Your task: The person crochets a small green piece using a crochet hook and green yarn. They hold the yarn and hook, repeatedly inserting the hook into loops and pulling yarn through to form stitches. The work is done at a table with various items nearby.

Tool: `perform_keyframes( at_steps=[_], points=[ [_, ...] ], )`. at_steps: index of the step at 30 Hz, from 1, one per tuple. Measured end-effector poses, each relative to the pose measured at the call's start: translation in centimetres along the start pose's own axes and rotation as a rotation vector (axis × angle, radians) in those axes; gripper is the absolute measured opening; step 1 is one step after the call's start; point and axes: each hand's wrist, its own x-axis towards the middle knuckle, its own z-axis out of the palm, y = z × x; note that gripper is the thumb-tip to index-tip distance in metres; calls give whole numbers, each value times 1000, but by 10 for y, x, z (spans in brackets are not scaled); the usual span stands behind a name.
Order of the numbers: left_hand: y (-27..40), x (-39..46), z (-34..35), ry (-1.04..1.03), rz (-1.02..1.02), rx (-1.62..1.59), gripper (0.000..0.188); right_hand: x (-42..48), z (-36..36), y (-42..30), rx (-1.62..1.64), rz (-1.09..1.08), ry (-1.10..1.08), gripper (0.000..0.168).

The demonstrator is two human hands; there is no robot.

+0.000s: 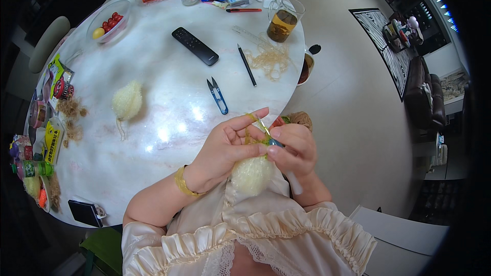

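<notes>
Between my hands hangs a pale cream crocheted piece (253, 176), rounded, with yellow-green yarn worked along its top. My left hand (226, 141) pinches its upper edge, and a strand of olive-yellow yarn (251, 116) runs over the raised index finger. In my right hand (295, 149) is a crochet hook (264, 125) with a metal shaft and a blue grip; its tip meets the yarn near my left fingers. A similar cream crocheted piece (127, 100) with a loose tail lies on the table to the left. Blue thread snips (218, 96) rest just beyond my hands.
On the white round table (165, 84) are a black remote (195, 45), a black pen (246, 64), tangled tan yarn (274, 59), a glass pitcher (283, 24) of dark liquid and a bowl of tomatoes (109, 22). Snack packets (53, 139) line the left edge, with a phone (85, 213) nearer me.
</notes>
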Motion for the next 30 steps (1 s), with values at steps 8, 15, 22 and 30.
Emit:
perform_keyframes(
  at_steps=[8,15,22,30],
  points=[
    [5,-2,-1,6,-20,-17,72,-12,19,-7,716,546,353,22],
    [3,-1,-2,17,56,47,72,-10,19,-5,759,571,373,24],
    [0,-5,4,88,152,81,70,-10,27,-5,713,543,418,25],
    [-2,-4,0,117,182,238,68,-15,30,-3,749,607,412,24]
  ],
)
